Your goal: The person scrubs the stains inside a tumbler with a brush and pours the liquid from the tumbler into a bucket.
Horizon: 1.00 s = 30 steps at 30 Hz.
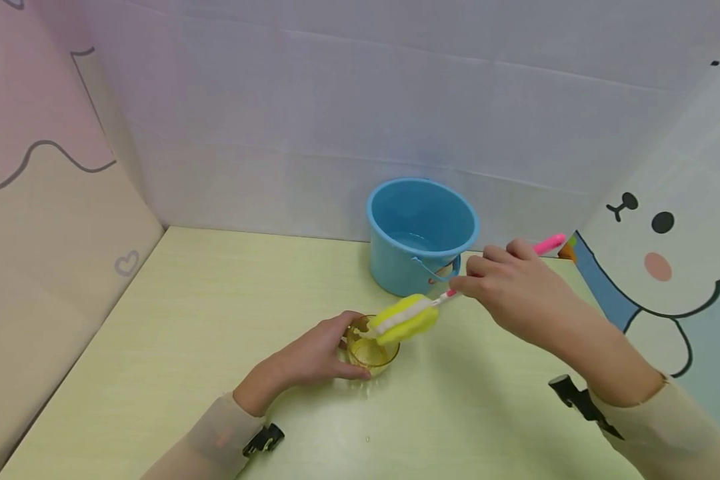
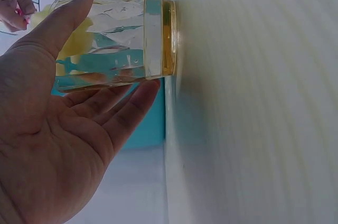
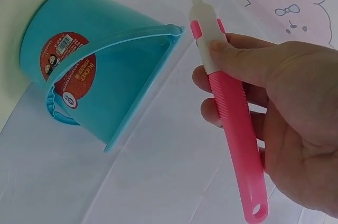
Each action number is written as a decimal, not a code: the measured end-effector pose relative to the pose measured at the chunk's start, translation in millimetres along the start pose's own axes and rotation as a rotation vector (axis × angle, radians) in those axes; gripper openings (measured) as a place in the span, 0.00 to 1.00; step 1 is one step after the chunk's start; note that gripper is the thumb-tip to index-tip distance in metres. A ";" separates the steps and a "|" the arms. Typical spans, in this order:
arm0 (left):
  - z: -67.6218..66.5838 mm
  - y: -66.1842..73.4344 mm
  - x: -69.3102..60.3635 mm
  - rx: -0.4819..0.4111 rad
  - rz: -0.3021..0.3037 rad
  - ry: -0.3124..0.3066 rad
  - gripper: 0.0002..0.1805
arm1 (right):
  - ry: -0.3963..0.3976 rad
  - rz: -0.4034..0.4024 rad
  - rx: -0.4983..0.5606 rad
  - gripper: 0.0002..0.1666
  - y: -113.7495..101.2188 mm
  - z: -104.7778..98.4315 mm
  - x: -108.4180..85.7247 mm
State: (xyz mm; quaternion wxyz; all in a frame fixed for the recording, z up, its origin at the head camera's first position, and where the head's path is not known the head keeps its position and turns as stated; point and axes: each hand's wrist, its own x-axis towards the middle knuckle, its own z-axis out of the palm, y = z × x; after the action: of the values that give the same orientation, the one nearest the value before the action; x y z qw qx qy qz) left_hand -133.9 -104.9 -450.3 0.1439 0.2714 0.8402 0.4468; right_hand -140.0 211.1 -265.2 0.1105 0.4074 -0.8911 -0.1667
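My left hand (image 1: pixel 318 351) grips a clear amber-tinted glass cup (image 2: pixel 124 44) that stands upright on the table, thumb on one side and fingers on the other. In my right hand (image 1: pixel 519 293) is a bottle brush with a pink handle (image 3: pixel 237 134) and a yellow-and-white sponge head (image 1: pixel 407 319). The sponge head slants down to the left, its tip at the mouth of the cup; in the left wrist view it shows yellow behind the cup's wall. How far it reaches inside, I cannot tell.
Behind the cup stands a blue bucket (image 1: pixel 423 260) with a handle and a red label (image 3: pixel 68 68), close to the white back wall (image 1: pixel 288 100). The pale table (image 1: pixel 228 287) is bounded by printed side panels (image 1: pixel 48 233). A small wet drop lies near the front.
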 end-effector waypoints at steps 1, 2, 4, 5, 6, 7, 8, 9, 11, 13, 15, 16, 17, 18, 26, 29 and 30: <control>0.0 0.0 0.1 0.002 -0.001 -0.001 0.49 | 0.000 0.002 0.003 0.23 0.5 0.5 -0.8; 0.1 0.0 0.3 0.007 -0.003 -0.001 0.49 | 0.000 0.003 0.006 0.23 1.1 1.0 -1.5; 0.3 0.0 0.4 0.016 -0.007 -0.002 0.50 | 0.002 0.007 0.013 0.23 2.1 2.0 -3.0; 0.3 0.0 0.5 0.019 -0.009 -0.002 0.50 | 0.005 0.009 0.017 0.22 2.5 2.5 -3.7; 0.4 0.1 0.5 0.023 -0.012 -0.002 0.50 | 0.007 0.011 0.020 0.23 3.0 3.0 -4.4; 0.4 0.2 0.5 0.025 -0.015 -0.002 0.50 | 0.010 0.013 0.023 0.23 3.3 3.4 -5.1; 0.4 0.3 0.5 0.025 -0.017 -0.002 0.51 | 0.013 0.015 0.024 0.23 3.7 3.9 -5.9; 0.4 0.5 0.4 0.025 -0.019 -0.003 0.51 | 0.016 0.017 0.027 0.23 4.0 4.1 -6.6; 0.3 0.5 0.4 0.025 -0.021 -0.002 0.51 | 0.023 0.020 0.030 0.23 4.5 4.9 -7.9; 0.2 0.3 0.4 0.025 -0.023 -0.001 0.51 | 0.032 0.021 0.037 0.23 5.2 5.7 -9.4; 0.2 0.0 0.5 0.027 -0.022 -0.001 0.51 | 0.039 0.019 0.043 0.23 6.0 6.4 -10.5; 0.2 -0.2 0.6 0.026 -0.021 0.000 0.51 | 0.043 0.018 0.046 0.23 6.5 6.8 -11.0; 0.3 -0.3 0.6 0.025 -0.020 0.000 0.51 | 0.049 0.016 0.050 0.22 7.2 7.1 -11.6; 0.2 -0.3 0.6 0.022 -0.018 0.000 0.51 | 0.052 0.016 0.055 0.22 7.7 7.2 -12.3; 0.6 0.2 0.5 0.019 -0.013 0.002 0.50 | 0.063 0.049 0.127 0.19 12.4 10.8 -18.9; 1.0 0.2 0.5 0.016 -0.012 0.002 0.50 | 0.053 0.075 0.166 0.19 13.9 13.2 -22.1; 1.1 0.2 0.5 0.014 -0.013 0.002 0.50 | 0.047 0.085 0.179 0.20 14.4 14.0 -23.2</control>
State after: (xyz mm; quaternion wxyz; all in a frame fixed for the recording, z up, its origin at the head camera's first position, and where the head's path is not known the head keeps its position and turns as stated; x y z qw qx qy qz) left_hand -133.7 -103.8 -450.7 0.1441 0.2666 0.8451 0.4404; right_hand -139.7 240.5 -273.9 0.1018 0.3814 -0.9160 -0.0720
